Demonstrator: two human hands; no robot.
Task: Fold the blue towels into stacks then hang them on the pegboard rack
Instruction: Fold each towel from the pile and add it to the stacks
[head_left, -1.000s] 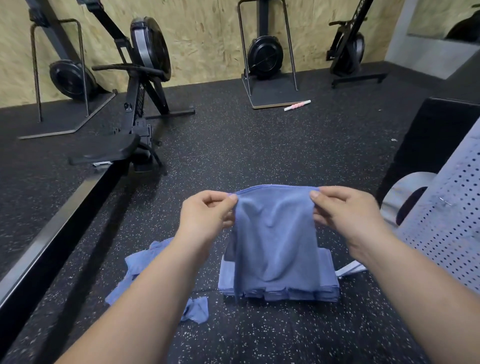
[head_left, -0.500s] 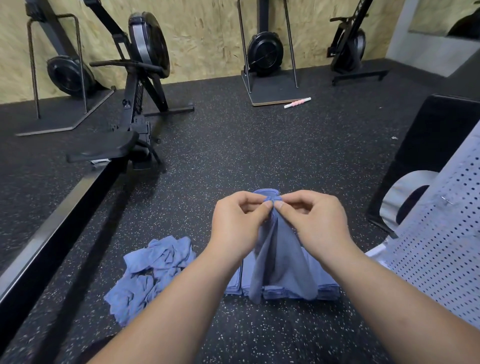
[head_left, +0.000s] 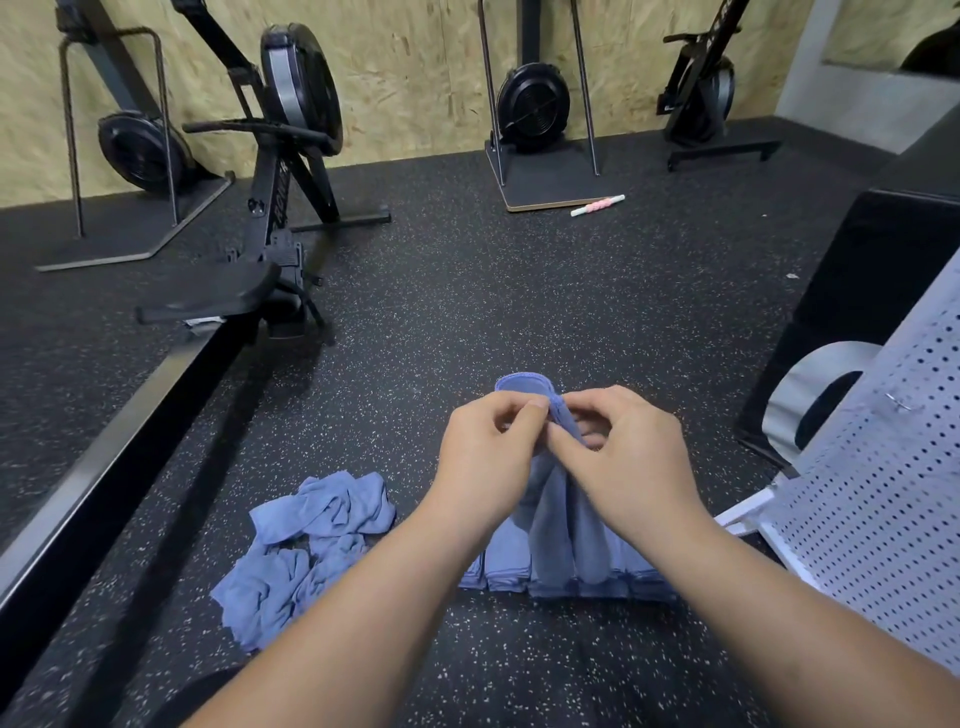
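A blue towel (head_left: 558, 512) hangs folded in half in front of me, its top corners brought together. My left hand (head_left: 493, 457) and my right hand (head_left: 626, 457) both pinch those corners, fingertips almost touching. Below the towel a stack of folded blue towels (head_left: 498, 569) lies on the floor, partly hidden by the hanging cloth and my arms. A heap of crumpled blue towels (head_left: 306, 551) lies on the floor to the left. The white pegboard rack (head_left: 893, 467) leans at the right edge.
Black speckled rubber floor (head_left: 467, 312) all around. A rowing machine (head_left: 275, 208) and its long rail (head_left: 104, 467) run along the left. More machines stand against the far wall. A black box (head_left: 872, 291) sits right, a pink-white roller (head_left: 597, 204) lies far ahead.
My hands came together from a spread hold, folding the towel in half. The towel now hangs narrow instead of flat and wide.
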